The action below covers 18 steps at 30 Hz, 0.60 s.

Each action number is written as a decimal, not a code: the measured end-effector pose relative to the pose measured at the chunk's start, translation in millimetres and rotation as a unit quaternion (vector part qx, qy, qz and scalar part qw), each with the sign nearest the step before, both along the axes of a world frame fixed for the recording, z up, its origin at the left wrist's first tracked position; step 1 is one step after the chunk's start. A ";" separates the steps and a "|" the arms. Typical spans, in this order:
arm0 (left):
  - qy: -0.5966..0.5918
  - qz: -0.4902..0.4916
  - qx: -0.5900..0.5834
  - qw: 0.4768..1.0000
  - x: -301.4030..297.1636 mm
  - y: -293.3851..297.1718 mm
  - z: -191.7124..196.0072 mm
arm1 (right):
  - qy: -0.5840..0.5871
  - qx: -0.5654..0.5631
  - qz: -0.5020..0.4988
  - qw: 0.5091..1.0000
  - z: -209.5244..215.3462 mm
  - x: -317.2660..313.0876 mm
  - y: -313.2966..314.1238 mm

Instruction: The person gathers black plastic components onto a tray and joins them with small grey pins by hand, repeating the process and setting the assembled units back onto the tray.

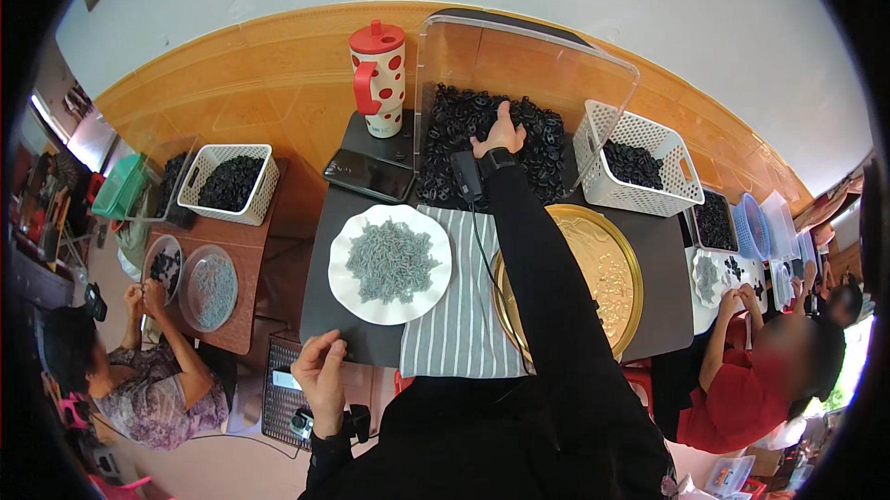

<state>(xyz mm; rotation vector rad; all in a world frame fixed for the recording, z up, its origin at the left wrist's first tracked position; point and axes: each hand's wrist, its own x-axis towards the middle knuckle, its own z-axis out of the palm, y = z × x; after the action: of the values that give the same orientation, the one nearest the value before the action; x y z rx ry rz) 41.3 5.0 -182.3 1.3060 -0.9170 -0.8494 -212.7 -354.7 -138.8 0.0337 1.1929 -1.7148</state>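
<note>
My right hand (501, 135) reaches into a clear plastic bin (603, 57) at the far side of the table. It touches a heap of small black plastic pieces (464, 120); its thumb and a finger stand apart, the other fingertips are hard to see. By the table's front edge, my left hand (322, 378) is closed, thumb against curled fingers, around something too small to make out. Beyond it lies a white scalloped plate (341, 289) piled with small grey-blue pieces (385, 261). A striped grey cloth (445, 338) runs beside the plate. My right forearm passes over a round gold tray (633, 291).
A spotted tumbler (378, 83) and a black phone (369, 176) stand left of the bin. To its right is a white perforated basket (640, 192) of black pieces. A cable hangs from my right wrist. Two people (148, 398) (742, 389) work at side tables.
</note>
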 end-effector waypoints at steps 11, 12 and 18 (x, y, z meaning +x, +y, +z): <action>0.029 -0.009 0.023 0.999 -2.5 3.5 1.4 | -0.081 -0.145 0.076 0.983 -22.9 -41.8 -14.5; 0.041 -0.014 0.023 0.999 -2.9 4.8 0.0 | -0.096 -0.193 0.126 0.968 -25.8 -51.1 -18.1; 0.061 -0.048 0.001 0.997 -2.8 16.2 -1.3 | -0.086 -0.249 0.171 0.949 4.6 -56.1 13.6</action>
<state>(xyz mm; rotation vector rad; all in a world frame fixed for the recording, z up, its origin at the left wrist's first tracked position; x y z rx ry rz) 38.5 21.2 -183.6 1.2060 -0.8866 -0.9943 -268.9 -341.1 -134.2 -0.3075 0.5719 -1.6170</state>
